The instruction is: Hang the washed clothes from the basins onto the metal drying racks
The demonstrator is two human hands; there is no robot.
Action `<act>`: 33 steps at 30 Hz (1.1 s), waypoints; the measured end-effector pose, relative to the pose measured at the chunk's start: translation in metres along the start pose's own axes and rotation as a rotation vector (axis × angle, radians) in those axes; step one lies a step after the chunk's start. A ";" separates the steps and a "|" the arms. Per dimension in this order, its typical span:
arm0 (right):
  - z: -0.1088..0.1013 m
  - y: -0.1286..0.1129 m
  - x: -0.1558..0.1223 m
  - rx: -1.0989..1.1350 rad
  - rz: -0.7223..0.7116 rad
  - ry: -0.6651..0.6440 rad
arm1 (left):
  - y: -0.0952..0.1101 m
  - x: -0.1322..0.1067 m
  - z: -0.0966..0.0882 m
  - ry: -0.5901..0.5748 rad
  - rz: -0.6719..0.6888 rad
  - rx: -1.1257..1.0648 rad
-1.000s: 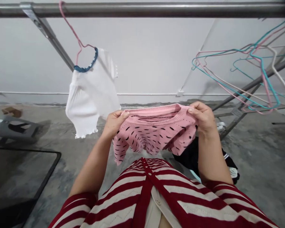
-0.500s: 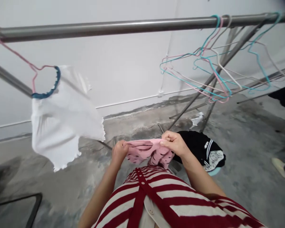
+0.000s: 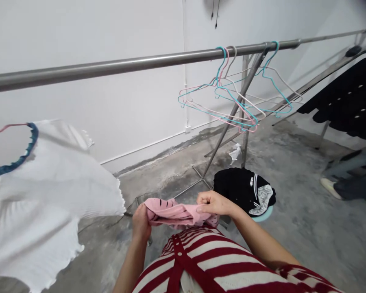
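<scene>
Pink knit sweater (image 3: 173, 212) bunches between the left hand (image 3: 141, 223) and right hand (image 3: 214, 203), fingers pinching each end.

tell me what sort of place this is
Probably a laundry drying area, perhaps a utility space. A steel drying rack holds coloured wire hangers, a white top hangs from one, a pink knit top is being handled, and the floor is bare concrete.

Sweater (image 3: 173, 213) between left hand (image 3: 141, 224) and right hand (image 3: 215, 203)
</scene>
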State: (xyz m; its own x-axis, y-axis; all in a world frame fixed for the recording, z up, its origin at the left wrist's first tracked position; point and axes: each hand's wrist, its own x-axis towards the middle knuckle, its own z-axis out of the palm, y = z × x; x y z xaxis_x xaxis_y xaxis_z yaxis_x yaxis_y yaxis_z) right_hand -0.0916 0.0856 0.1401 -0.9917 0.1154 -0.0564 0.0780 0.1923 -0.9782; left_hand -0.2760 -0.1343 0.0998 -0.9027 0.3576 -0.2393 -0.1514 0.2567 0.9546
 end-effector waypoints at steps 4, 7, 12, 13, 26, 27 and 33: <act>-0.011 0.047 0.006 -0.057 0.101 0.465 | 0.000 -0.022 -0.003 -0.278 -0.064 0.094; -0.013 0.064 0.005 -0.076 0.090 0.590 | -0.006 -0.032 -0.012 -0.362 -0.043 0.259; -0.023 0.034 0.005 -0.218 0.016 0.031 | 0.011 -0.037 -0.040 0.108 0.167 0.312; -0.033 0.019 0.007 -0.278 -0.023 -0.004 | 0.017 -0.039 -0.042 0.162 0.216 0.333; -0.217 -0.179 0.071 -1.348 0.056 1.183 | 0.022 -0.068 -0.024 -0.029 0.334 0.373; -0.220 -0.180 0.076 -1.376 0.117 1.174 | 0.020 -0.069 -0.029 -0.017 0.317 0.372; -0.228 -0.176 0.087 -1.453 0.143 1.170 | 0.011 -0.073 -0.044 0.039 0.272 0.341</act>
State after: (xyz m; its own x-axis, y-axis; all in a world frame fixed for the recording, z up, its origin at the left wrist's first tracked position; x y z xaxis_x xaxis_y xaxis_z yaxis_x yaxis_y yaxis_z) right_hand -0.1684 0.2840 0.3532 -0.4560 0.6065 0.6514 0.7824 0.6219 -0.0314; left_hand -0.2299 -0.1969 0.1358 -0.9068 0.4207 0.0262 0.2301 0.4418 0.8671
